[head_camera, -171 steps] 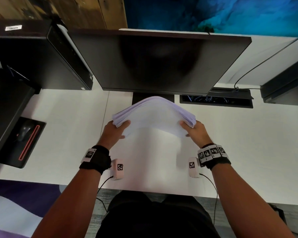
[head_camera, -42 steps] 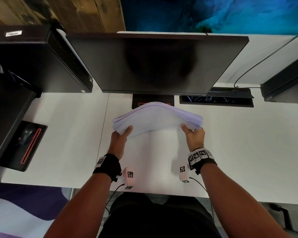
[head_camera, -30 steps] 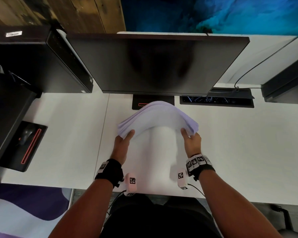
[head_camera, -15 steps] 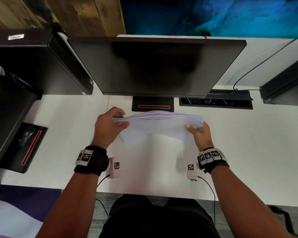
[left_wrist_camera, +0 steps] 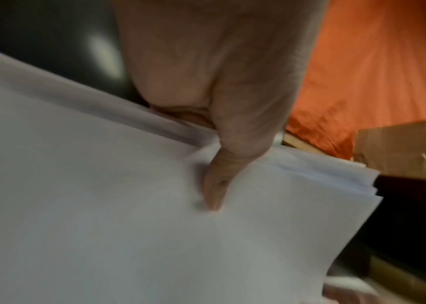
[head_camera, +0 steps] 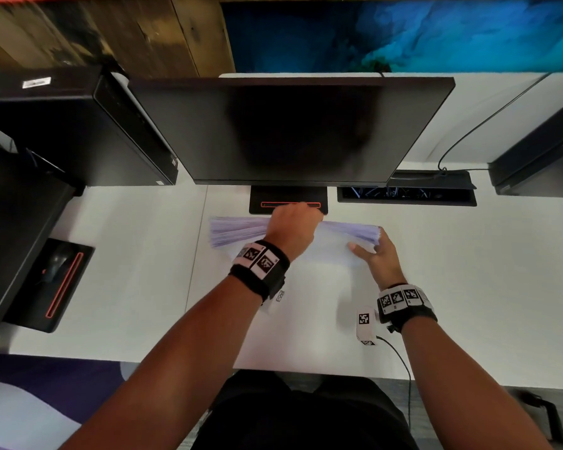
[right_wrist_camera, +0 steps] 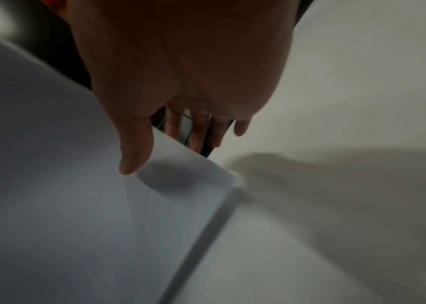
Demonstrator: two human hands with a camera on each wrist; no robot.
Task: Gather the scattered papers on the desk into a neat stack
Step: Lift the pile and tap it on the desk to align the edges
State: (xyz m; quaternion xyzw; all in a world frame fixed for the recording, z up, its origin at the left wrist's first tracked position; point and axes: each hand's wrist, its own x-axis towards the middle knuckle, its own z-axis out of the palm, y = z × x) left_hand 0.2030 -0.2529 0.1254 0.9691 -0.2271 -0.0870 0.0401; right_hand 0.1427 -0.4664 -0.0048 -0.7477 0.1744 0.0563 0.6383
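Observation:
A stack of white papers (head_camera: pixel 238 232) stands on its long edge on the white desk (head_camera: pixel 468 271), in front of the monitor base (head_camera: pixel 288 198). Its left end fans slightly. My left hand (head_camera: pixel 298 219) grips the top edge near the middle. In the left wrist view the thumb (left_wrist_camera: pixel 214 191) presses the near sheet (left_wrist_camera: pixel 102 216), and the fingers are hidden behind. My right hand (head_camera: pixel 368 245) holds the right end. In the right wrist view its thumb (right_wrist_camera: pixel 132 160) lies on the near face of the papers (right_wrist_camera: pixel 63 195), with the fingers (right_wrist_camera: pixel 198 135) straight behind the corner.
A dark monitor (head_camera: pixel 290 131) stands just behind the papers. A black computer tower (head_camera: pixel 78 131) and a second stand base (head_camera: pixel 59 280) are on the left. An open cable tray (head_camera: pixel 407 193) and a black device (head_camera: pixel 543 164) sit at the back right.
My left hand has moved from the stack's left end to the top middle. The stack has gone from a bowed, lifted hold to standing upright on the desk. My right hand has stayed at the right end.

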